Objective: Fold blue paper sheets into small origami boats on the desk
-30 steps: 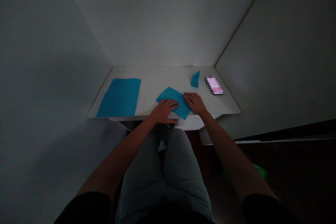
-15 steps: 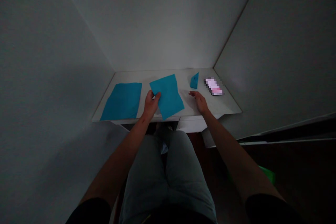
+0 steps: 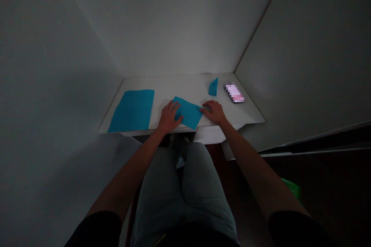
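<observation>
A blue sheet of paper (image 3: 189,113) lies on the white table near its front edge, turned at an angle. My left hand (image 3: 169,118) rests over the sheet's left side, fingers spread, thumb on the paper. At the opposite end, my right hand (image 3: 215,112) touches the right corner with its fingertips; its fingers are apart and curve slightly. Farther left on the table is a larger blue sheet (image 3: 131,110), lying flat. A small folded blue paper piece (image 3: 213,87) stands behind my right hand.
A phone (image 3: 234,92) with a lit, blurred screen lies at the right of the white table (image 3: 171,85). Walls enclose the table at the back, left and right. Below the front edge is a drawer (image 3: 210,135). A green object (image 3: 291,188) sits low at the right.
The blue sheet came down from my left hand's grip onto the table and now appears smaller and turned. My left hand opened over it; my right hand moved left to its corner.
</observation>
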Available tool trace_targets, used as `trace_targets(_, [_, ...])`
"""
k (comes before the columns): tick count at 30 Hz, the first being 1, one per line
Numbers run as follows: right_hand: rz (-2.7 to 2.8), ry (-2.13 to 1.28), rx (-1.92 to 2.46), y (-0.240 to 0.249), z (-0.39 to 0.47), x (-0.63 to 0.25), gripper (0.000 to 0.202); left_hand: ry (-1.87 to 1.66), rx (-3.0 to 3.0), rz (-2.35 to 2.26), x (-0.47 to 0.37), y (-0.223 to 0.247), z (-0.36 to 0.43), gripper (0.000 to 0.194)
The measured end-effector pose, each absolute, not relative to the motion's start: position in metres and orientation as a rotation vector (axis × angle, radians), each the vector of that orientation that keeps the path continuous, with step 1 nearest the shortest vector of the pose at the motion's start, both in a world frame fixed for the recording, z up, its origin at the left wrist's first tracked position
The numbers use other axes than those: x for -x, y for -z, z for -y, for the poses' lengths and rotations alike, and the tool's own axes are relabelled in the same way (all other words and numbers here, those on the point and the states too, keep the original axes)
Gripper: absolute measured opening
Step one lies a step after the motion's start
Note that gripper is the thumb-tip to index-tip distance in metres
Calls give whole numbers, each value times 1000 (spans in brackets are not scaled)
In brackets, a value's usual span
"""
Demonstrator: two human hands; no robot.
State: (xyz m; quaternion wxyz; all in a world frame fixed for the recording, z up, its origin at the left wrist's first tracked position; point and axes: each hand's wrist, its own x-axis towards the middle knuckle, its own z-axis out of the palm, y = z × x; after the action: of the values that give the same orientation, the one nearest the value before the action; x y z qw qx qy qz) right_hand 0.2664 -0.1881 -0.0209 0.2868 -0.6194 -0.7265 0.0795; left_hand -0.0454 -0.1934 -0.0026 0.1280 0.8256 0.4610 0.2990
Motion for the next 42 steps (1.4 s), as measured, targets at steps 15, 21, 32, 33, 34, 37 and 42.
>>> trace_targets(15, [1662, -542, 1563, 24, 182, -267, 60, -696, -2516, -1081, 38, 7, 191, 47])
trace_targets(21, [1945, -488, 1398, 18, 195, -246, 57, -625, -2532, -1107, 36, 3, 193, 49])
trace_targets(32, [2275, -345, 1383, 10, 205, -236, 30, -972, -2153, -1630, 40, 7, 184, 53])
trace_targets(33, [2284, -355, 1383, 10, 204, -236, 29, -1003, -2065, -1755, 41, 7, 182, 57])
trace_targets(34, [2295, -364, 1382, 10, 203, -236, 29, -1012, -1996, -1833, 41, 8, 180, 60])
trace_targets(37, [2303, -375, 1373, 10, 202, -237, 32, -1004, -1934, -1816, 42, 11, 174, 64])
trace_targets(42, [2220, -388, 1427, 10, 204, -236, 34, -1173, -1823, -1519, 46, 20, 170, 77])
